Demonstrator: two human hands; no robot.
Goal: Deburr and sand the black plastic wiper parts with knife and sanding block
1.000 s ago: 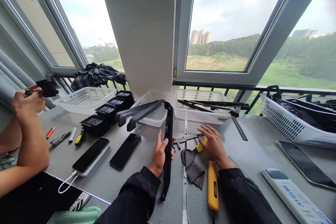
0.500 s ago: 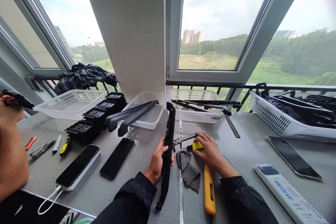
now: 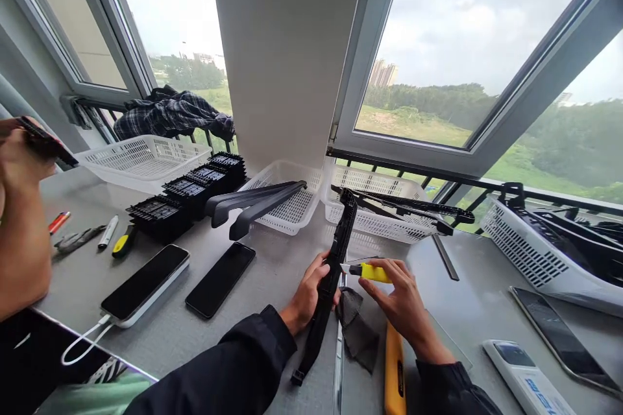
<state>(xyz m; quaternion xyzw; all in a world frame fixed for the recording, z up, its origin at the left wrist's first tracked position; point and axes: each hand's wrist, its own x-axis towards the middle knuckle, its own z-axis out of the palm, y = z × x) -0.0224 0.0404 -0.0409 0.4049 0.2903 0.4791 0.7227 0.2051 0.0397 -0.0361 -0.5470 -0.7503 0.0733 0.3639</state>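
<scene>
Left hand [image 3: 310,290]: grip closed round black strip [image 3: 327,301], slanting over bench [image 3: 277,272]. Right hand [image 3: 403,301]: grip closed on knife [image 3: 376,273], blade at strip's right edge, contact unclear. Cloth [image 3: 359,332] on bench, orange tool [image 3: 393,369] beside.

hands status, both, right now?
Left hand: closed, holding the black strip.
Right hand: closed, holding the yellow knife.

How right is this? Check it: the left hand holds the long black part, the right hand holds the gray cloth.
Wrong on the right hand: in the head view it holds the yellow-handled knife, while the gray cloth lies on the table. The left hand does hold the long black part.
</scene>
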